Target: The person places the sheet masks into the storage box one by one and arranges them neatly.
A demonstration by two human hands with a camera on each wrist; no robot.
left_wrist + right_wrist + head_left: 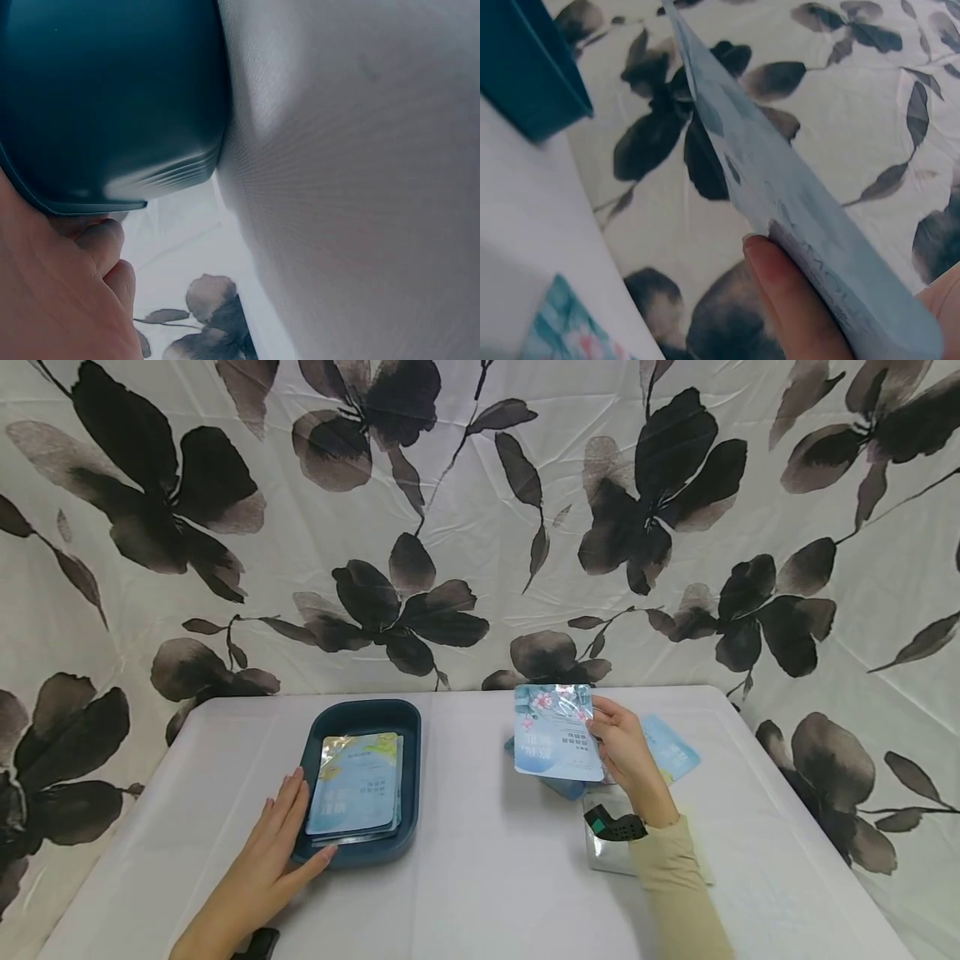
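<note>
the right hand (626, 756) pinches a pale blue foil sachet (557, 731) lifted above the loose pile at three o'clock. the left hand (281, 839), fingers flat, steadies the dark teal plastic tray (363, 714) on the white tabletop (480, 877). next, probably carry it toward nine o'clock onto the tray's stack.

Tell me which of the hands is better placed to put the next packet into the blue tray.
Right. The right hand already holds a packet lifted off the table, so it likely just carries it over. The left hand rests flat against the blue tray, steadying it.
</note>
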